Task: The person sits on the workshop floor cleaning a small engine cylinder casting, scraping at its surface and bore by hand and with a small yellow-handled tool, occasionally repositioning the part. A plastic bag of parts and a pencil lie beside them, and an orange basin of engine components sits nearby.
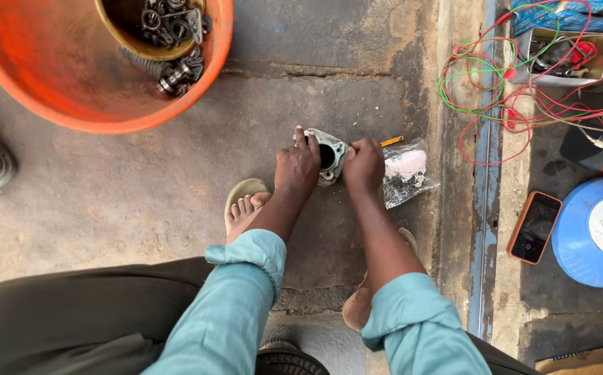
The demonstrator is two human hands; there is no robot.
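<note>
Steadiness counts here: your left hand (pixel 296 167) clamps the grey metal cylinder part (pixel 329 154) on the concrete floor (pixel 176 180), fingers curled over its rim. Keep your right hand (pixel 362 164), closed around the yellow-handled tool (pixel 391 141), square to the bore.

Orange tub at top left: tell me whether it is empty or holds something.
Not empty. The orange tub holds a brass-coloured bowl with dark metal parts in it; more parts lie beside the bowl.
</note>
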